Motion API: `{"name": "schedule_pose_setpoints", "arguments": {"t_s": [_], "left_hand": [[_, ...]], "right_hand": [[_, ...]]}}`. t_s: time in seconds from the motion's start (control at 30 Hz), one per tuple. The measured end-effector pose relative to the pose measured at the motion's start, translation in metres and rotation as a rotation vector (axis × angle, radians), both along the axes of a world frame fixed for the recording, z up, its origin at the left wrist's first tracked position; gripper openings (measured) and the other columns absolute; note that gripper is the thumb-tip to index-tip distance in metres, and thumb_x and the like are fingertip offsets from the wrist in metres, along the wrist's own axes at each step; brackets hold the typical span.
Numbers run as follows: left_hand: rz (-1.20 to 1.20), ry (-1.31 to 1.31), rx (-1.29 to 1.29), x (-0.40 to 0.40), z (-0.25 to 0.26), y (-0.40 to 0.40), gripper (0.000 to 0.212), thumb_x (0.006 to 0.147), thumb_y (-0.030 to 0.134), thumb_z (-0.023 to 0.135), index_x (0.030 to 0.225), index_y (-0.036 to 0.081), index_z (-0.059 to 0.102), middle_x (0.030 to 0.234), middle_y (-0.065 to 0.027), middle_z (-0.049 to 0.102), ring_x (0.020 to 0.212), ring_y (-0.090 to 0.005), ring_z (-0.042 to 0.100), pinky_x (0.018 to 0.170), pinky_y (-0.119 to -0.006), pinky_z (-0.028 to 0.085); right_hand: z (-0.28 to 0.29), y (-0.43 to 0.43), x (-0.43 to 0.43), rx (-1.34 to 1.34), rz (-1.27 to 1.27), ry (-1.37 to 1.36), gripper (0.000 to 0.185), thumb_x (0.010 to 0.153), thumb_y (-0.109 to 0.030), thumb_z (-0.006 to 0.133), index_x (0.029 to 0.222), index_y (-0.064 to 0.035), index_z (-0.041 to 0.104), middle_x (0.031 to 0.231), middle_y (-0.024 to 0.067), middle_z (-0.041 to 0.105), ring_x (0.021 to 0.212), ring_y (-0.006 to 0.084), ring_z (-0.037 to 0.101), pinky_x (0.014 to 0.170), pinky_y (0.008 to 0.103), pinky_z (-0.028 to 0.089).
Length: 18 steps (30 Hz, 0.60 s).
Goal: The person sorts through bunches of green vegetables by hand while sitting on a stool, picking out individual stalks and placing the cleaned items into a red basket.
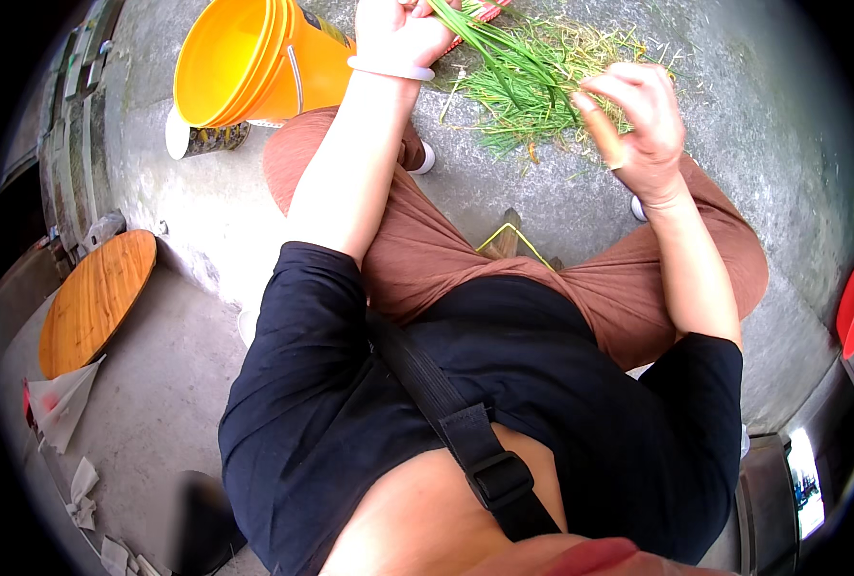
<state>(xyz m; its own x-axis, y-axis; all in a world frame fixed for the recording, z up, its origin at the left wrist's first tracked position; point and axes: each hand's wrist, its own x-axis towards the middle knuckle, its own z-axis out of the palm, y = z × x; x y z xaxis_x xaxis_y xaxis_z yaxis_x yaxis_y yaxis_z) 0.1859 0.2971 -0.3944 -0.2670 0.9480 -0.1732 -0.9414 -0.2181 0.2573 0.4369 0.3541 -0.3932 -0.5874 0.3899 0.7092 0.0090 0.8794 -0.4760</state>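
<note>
My left hand [407,34], a pale bangle [391,68] at its wrist, is at the top edge, partly cut off. It holds a bunch of long, flat green leaves [495,47], apparently chives, which slant down to the right. My right hand [646,126] hovers by the leaf tips, slightly blurred, with a tan covering [601,133] on the thumb. Thumb and index fingertip are close together; whether anything thin is between them is unclear. Beneath both hands, a loose heap of green and yellowed leaves [510,108] lies on the concrete floor.
A yellow-orange bucket [319,68] stands beside my left knee, with a small cylindrical container [215,139] near its base. Between my legs is part of a wooden piece [511,223] with yellow cord. Farther left are a round wooden board [99,306] and paper scraps [84,489]. Something red [851,309] is far right.
</note>
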Motion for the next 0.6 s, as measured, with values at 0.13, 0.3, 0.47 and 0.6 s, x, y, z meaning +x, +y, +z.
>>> {"name": "schedule_pose_setpoints", "arguments": {"t_s": [0.13, 0.3, 0.47, 0.6], "left_hand": [[-0.019, -0.036, 0.033, 0.004, 0.002, 0.001, 0.010, 0.091, 0.007, 0.043, 0.083, 0.011, 0.047, 0.059, 0.0039, 0.036, 0.043, -0.0047, 0.032, 0.039, -0.016, 0.030], [0.012, 0.014, -0.045, 0.006, 0.003, 0.001, 0.009, 0.089, 0.005, 0.045, 0.083, 0.011, 0.048, 0.058, 0.0041, 0.035, 0.043, -0.0046, 0.032, 0.038, -0.017, 0.030], [-0.060, -0.021, 0.060, -0.005, -0.002, -0.003, 0.011, 0.085, 0.002, 0.049, 0.084, 0.012, 0.051, 0.058, 0.0040, 0.037, 0.044, -0.0047, 0.033, 0.039, -0.017, 0.031], [0.073, 0.169, -0.052, 0.007, 0.023, -0.004, 0.014, 0.079, 0.003, 0.058, 0.088, 0.013, 0.053, 0.063, 0.0034, 0.044, 0.051, -0.0087, 0.040, 0.045, -0.022, 0.036]], "right_hand": [[-0.008, -0.009, -0.012, 0.025, 0.037, -0.062, 0.023, 0.065, -0.009, 0.074, 0.085, -0.0079, 0.063, 0.080, 0.0031, 0.055, 0.073, 0.0203, 0.052, 0.063, 0.0305, 0.043], [-0.014, -0.005, -0.015, 0.027, 0.051, -0.125, 0.018, 0.068, -0.008, 0.071, 0.084, -0.0076, 0.063, 0.077, 0.0033, 0.055, 0.071, 0.0208, 0.053, 0.064, 0.0308, 0.043], [-0.013, -0.004, -0.014, -0.164, 0.047, -0.069, 0.009, 0.076, -0.008, 0.065, 0.085, -0.0064, 0.064, 0.079, 0.0053, 0.058, 0.073, 0.0194, 0.055, 0.064, 0.0286, 0.044], [-0.021, -0.001, -0.006, -0.686, 0.071, -0.032, 0.010, 0.085, -0.010, 0.056, 0.088, -0.0044, 0.064, 0.083, 0.0041, 0.060, 0.074, 0.0112, 0.054, 0.066, 0.0248, 0.044]]}}
